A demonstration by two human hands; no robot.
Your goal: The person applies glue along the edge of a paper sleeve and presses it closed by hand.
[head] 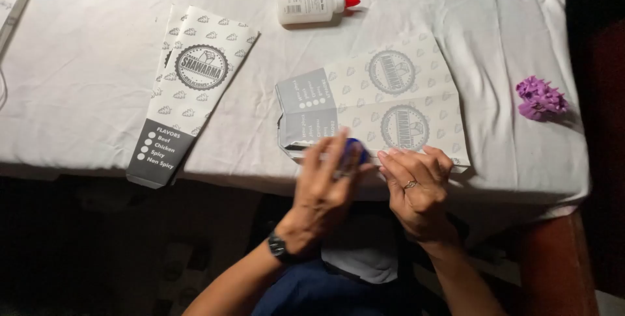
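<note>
One paper bag (195, 88) done & set aside; our left hand (325, 186) grips a blue thing (355, 149), right hand (416, 186) fingers flat on 2nd bag (384, 104), unfinished.

Both forearms reach up from the bottom edge, wrists close together. The left hand (325, 182) is blurred, its back to the camera, fingers curled loosely forward, a dark watch on the wrist. The right hand (416, 182) lies palm down, fingers spread and pressed flat, a ring on one finger.
</note>
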